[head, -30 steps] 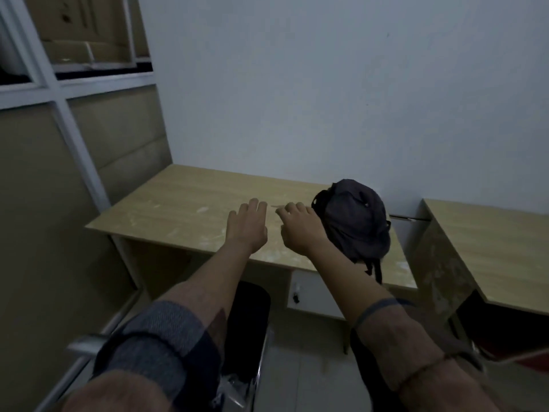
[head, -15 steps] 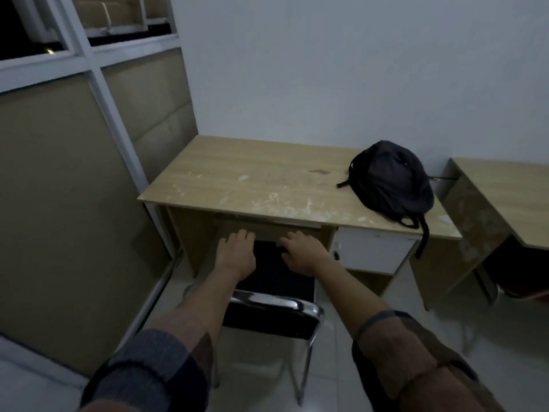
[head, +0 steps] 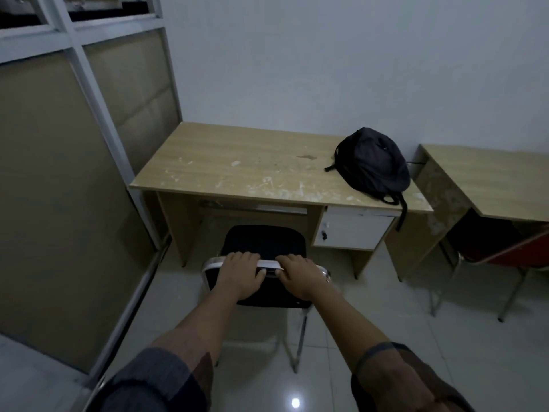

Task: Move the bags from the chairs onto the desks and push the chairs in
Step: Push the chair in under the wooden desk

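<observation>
The left hand (head: 241, 275) has its fingers (head: 237, 257) curled over the chrome top rail of the chair (head: 264, 245), thumb on the near side of the backrest, so it grips the rail. The right hand (head: 300, 276) sits just beside it on the same rail, its fingers (head: 292, 258) wrapped over the top in the same way, thumb tips of both hands nearly meeting at the middle. Both forearms reach forward, sleeves pushed up near the elbows.

The chair is black with a metal frame, and its seat front lies at the edge of the knee space of the desk (head: 237, 162), not fully under it. The bag (head: 371, 163), a dark backpack, rests on the right end of that desk near the wall, one strap hanging over the front edge above a white drawer (head: 353, 233). A second desk (head: 490, 179) stands just to the right, with a red chair (head: 502, 251) partly under it. A panelled partition (head: 74, 173) runs along the left, and the floor (head: 371, 337) is pale tile.
</observation>
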